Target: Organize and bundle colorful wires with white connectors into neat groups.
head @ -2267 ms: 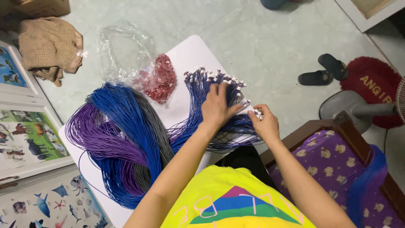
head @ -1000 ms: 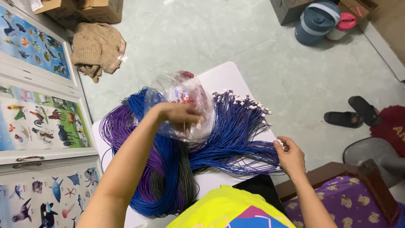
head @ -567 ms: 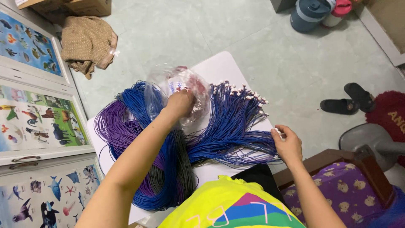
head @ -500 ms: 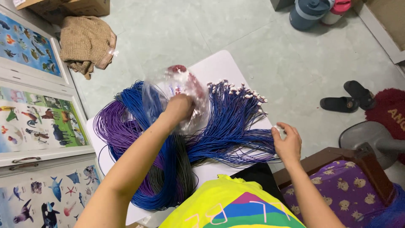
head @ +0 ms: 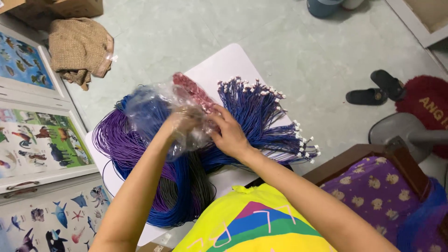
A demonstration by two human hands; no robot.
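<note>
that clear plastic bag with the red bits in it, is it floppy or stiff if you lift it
Probably floppy: the plastic bag is crumpled around the left hand. Likely light, since it is thin film. The red bits look loose, so they may shift inside. The right hand touches its edge.

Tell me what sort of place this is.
Probably a home used for piecework: slippers on the tiled floor, a cushioned wooden chair, and blue and purple cord bundles on a white board.

Your surroundings, listed from the white tabletop (head: 224,63): pale green floor (head: 289,51) beyond; animal posters (head: 37,140) left; black sandals (head: 375,88), red mat (head: 427,102) right; wooden chair with purple cushion (head: 373,186) near right.
</note>
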